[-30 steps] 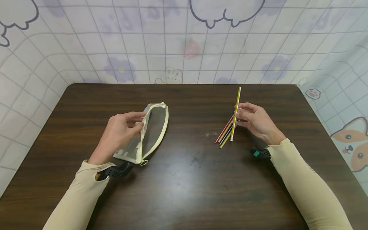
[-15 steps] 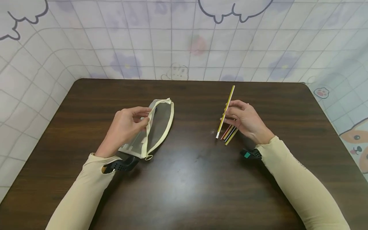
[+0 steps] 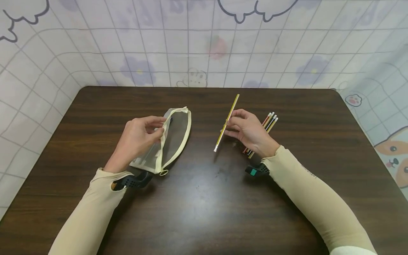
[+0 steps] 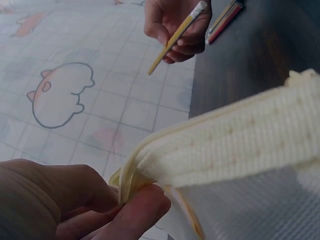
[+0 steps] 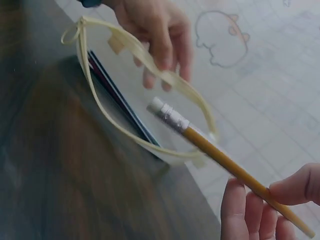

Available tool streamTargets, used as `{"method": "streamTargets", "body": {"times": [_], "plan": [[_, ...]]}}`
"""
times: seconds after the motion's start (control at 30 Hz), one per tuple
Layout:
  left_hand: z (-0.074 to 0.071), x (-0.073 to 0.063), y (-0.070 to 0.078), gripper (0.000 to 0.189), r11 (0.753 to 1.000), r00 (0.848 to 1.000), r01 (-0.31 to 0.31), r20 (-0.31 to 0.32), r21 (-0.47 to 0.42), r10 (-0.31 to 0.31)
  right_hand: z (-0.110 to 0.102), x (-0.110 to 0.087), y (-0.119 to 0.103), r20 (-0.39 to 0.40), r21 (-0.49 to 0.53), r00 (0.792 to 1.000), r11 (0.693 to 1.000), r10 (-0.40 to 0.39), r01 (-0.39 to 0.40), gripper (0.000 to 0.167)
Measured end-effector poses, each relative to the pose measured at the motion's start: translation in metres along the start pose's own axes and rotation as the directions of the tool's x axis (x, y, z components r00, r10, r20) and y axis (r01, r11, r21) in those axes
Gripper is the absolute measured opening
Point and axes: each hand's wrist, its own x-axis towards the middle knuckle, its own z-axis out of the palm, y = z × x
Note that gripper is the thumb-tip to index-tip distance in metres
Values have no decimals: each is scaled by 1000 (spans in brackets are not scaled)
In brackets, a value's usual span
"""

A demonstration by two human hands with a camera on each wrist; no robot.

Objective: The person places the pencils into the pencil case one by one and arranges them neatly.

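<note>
My left hand (image 3: pixel 135 141) pinches the near-left edge of a see-through mesh zip pouch (image 3: pixel 185 141), whose cream zipper mouth gapes wide. Inside the pouch lie dark pencils (image 5: pixel 117 102), seen in the right wrist view. To its right, my right hand (image 3: pixel 250 132) holds a yellow pencil (image 3: pixel 232 109) between thumb and fingers, above the table. The pencil slants, its white eraser end pointing down toward me in the head view. In the right wrist view that eraser overlaps the pouch opening. Several pencils (image 3: pixel 271 122) lie bundled on the table behind my right hand, partly hidden by it.
Everything rests on a dark wooden table (image 3: pixel 197 198). A white grid-patterned cloth (image 3: pixel 197 42) with cartoon prints rises behind and beside it. Each wrist wears a black strap device (image 3: pixel 132 181). A zipper pull ring (image 3: pixel 163 172) hangs at the pouch's near corner.
My right hand has carried the yellow pencil leftward toward the pouch, away from the other pencils, and the pencil tilts more. The left hand keeps its hold on the pouch.
</note>
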Motion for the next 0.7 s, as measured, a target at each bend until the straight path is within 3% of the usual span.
{"method": "streamTargets", "body": {"times": [0.2, 0.7], "plan": [[0, 0, 0, 34, 1000, 1000, 4, 6, -15, -3, 24, 3, 9, 13, -26, 1000, 1000, 10, -10, 15], [-2, -1, 1, 33, 999, 999, -10, -37, -34, 8, 75, 11, 28, 50, 19, 999, 1000, 8, -9, 21]]}}
